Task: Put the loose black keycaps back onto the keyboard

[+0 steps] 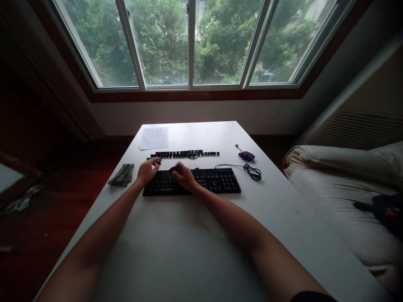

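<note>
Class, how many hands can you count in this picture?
2: the left hand by the far left corner of the keyboard, the right hand over it, left of its middle.

Free tabletop [166, 247] between forearms [121, 209], black keycaps [179, 154] as barrier behind the keyboard [212, 179]

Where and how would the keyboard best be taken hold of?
Probably by the two short ends of the keyboard, the left hand coming from the left and the right hand from the right: it is long, slim and lies flat, crosswise to the person. The rear edge looks poorer, with the cable and row of keycaps beyond it.
</note>
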The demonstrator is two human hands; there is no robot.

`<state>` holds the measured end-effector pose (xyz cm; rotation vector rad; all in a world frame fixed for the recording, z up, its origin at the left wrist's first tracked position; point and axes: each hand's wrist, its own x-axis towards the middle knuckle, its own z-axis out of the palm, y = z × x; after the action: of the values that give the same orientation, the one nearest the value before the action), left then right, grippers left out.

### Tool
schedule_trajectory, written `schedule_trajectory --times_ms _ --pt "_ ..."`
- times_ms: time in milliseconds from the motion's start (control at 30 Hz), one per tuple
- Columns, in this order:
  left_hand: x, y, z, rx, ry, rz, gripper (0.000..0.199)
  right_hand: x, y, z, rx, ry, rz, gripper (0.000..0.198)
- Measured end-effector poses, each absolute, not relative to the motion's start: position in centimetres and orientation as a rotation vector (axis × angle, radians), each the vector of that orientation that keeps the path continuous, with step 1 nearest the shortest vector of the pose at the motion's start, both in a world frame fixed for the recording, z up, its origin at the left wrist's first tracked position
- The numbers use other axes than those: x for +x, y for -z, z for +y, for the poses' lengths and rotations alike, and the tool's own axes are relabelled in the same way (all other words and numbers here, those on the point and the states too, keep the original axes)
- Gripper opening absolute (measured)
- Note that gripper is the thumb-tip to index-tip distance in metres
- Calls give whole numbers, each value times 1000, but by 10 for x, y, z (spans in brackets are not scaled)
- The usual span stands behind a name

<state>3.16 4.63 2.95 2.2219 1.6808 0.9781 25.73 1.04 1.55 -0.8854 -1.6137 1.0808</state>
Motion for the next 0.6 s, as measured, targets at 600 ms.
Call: schedule_trajectory --times_ms 600 --pt "52 -17 110 2492 -693 1875 22 257 -14 9 -937 -1042 -1640 13"
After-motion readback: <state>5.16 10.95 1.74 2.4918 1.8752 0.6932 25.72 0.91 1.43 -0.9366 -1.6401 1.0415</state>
